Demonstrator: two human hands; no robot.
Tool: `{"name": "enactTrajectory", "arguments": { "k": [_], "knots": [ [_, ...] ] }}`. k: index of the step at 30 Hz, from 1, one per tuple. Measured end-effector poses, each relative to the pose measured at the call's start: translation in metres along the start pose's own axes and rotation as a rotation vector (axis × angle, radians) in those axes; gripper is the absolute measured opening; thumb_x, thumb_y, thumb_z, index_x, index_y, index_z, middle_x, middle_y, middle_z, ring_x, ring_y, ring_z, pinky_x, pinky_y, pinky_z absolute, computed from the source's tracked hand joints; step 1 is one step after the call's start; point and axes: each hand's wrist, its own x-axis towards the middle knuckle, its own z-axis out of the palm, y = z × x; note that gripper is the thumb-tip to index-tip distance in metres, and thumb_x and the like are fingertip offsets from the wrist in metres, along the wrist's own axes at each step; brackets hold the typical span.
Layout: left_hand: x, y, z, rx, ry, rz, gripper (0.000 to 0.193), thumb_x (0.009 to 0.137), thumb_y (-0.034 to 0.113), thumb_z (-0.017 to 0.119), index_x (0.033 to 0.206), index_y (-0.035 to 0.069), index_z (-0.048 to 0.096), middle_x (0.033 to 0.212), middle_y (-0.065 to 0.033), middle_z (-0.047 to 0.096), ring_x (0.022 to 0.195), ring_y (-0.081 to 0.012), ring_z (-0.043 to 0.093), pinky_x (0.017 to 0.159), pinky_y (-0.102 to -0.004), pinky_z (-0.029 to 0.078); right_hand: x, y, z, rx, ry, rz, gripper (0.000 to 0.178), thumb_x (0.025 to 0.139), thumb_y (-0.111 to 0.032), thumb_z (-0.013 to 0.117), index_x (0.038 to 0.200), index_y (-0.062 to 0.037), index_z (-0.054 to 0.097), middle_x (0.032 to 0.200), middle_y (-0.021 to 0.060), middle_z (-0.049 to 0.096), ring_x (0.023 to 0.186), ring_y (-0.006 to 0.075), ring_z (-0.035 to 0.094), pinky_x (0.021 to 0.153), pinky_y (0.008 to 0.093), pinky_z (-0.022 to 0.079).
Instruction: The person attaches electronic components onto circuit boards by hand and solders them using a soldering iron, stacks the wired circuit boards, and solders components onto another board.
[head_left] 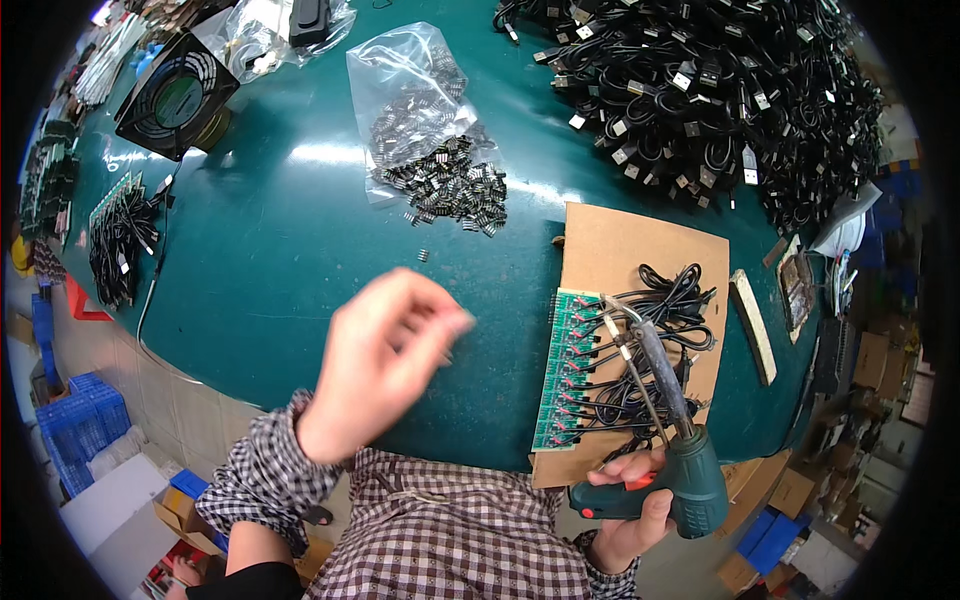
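Note:
My right hand [630, 505] is wrapped around the handle of a dark green soldering gun [690, 480] with a red trigger. Its metal tip reaches the upper end of a green circuit board strip [562, 380], though exact contact is too small to make out. Black cables [640, 400] with small red wires run off the strip's right side. Over the table, left of the strip, my left hand [385, 350] has its fingers curled to the thumb; whatever they pinch is hidden. Beyond it lie a single small pin header [424, 256] and a pile of pin headers [455, 188] spilling from a clear plastic bag [400, 75].
Brown cardboard [640, 235] lies under the strip. A large heap of black USB cables [700, 100] fills the far right. At left stand a black fan [178, 95] and a bundle of cabled boards [122, 245]. A pale bar [752, 325] lies right of the cardboard.

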Motion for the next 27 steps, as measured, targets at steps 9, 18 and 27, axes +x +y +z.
{"name": "enactTrajectory", "arguments": {
  "k": [9, 18, 27],
  "knots": [
    [-0.046, 0.017, 0.063, -0.834, -0.436, -0.342, 0.014, 0.085, -0.003, 0.052, 0.098, -0.008, 0.053, 0.088, -0.0141, 0.061, 0.081, -0.0168, 0.063, 0.071, -0.0263, 0.055, 0.026, -0.027, 0.023, -0.388, -0.280, 0.029, 0.031, 0.069, 0.005, 0.063, 0.097, 0.0037, 0.049, 0.084, 0.0120, 0.056, 0.077, 0.0193, 0.058, 0.070, 0.0302, 0.049],
    [-0.058, 0.014, 0.073, -0.622, -0.332, -0.090, 0.014, 0.082, -0.007, 0.055, 0.096, -0.010, 0.054, 0.087, -0.0162, 0.062, 0.081, -0.0188, 0.064, 0.071, -0.0269, 0.055, 0.023, -0.017, 0.013, -0.488, -0.240, -0.103, 0.023, 0.073, 0.012, 0.058, 0.093, 0.0034, 0.049, 0.083, 0.0122, 0.055, 0.074, 0.0176, 0.056, 0.067, 0.0284, 0.048],
    [-0.058, 0.016, 0.070, -0.478, -0.341, 0.008, 0.011, 0.081, -0.007, 0.055, 0.091, -0.010, 0.057, 0.088, -0.0167, 0.063, 0.080, -0.0192, 0.064, 0.069, -0.0260, 0.055, 0.024, -0.017, 0.008, -0.523, -0.310, -0.163, 0.028, 0.071, 0.014, 0.056, 0.095, 0.0023, 0.047, 0.082, 0.0122, 0.054, 0.074, 0.0183, 0.057, 0.066, 0.0298, 0.049]
  ]
}}
